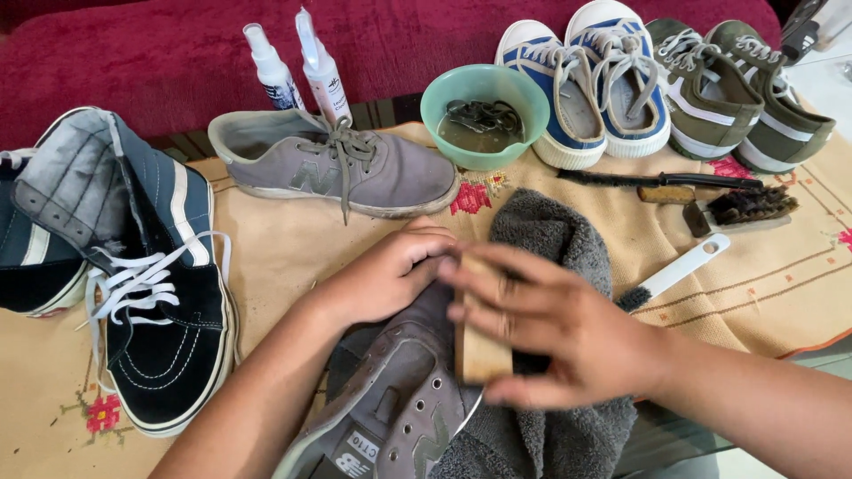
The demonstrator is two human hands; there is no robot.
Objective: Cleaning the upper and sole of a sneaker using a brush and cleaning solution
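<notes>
Grey suede lace-less sneaker (390,408) lies low in the middle of the view, resting on a dark grey terry towel (555,239) that is spread over the beige embroidered cloth (772,284) covering the table. The left hand (386,275) presses on the shoe's upper near the toe, its grip curled around the suede to steady it. The right hand (555,333) has its grip clenched around a wooden-backed brush block (482,346), which sits against the sneaker's side. Judging from the layout, the work seems midway: this shoe's laces appear to soak in the teal plastic bowl (484,115), while its laced grey partner sneaker (342,168) waits untouched behind. Two white spray bottles (297,66) stand at the far edge. Open room is tight: a black high-top shoe (155,293) crowds the left, a white-handled small brush (679,270) lies just beside the towel on the right, with a bare stretch of cloth beyond it toward the table's near-right edge.
</notes>
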